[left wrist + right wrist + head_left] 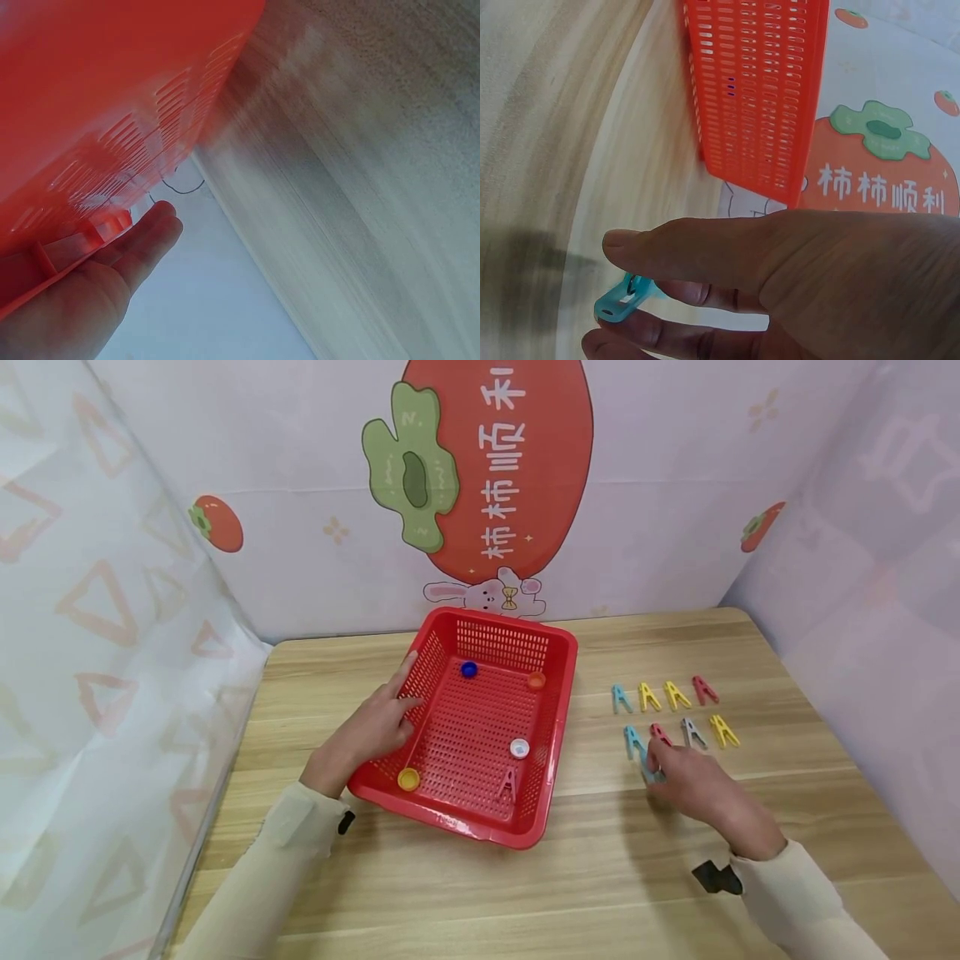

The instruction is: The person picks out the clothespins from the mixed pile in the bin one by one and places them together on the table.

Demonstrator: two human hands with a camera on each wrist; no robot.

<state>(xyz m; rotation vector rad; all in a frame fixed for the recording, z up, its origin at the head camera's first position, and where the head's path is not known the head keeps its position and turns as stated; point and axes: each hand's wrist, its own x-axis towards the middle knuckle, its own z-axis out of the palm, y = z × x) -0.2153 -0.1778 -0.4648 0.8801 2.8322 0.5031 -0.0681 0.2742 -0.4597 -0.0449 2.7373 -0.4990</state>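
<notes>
Steadying the red perforated plastic basket [480, 727] on the wooden table [600, 877], the left hand [371, 727] is laid open-fingered on its rim. Right of it, the blue plastic clothes peg [622, 300] is pinched by the right hand [693, 785].

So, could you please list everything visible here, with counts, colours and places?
Basket: one, red, table centre.
Bottle caps: four in the basket; blue, orange, white, yellow.
Clothes peg: one, pink, in the basket near its front wall.
Clothes pegs on the table, right of the basket: eight in two rows; blue, three yellow, two red, grey, another blue.
Table: one, wood.
Left hand: rests on the basket's left wall.
Right hand: fingers pinch a blue peg.
</notes>
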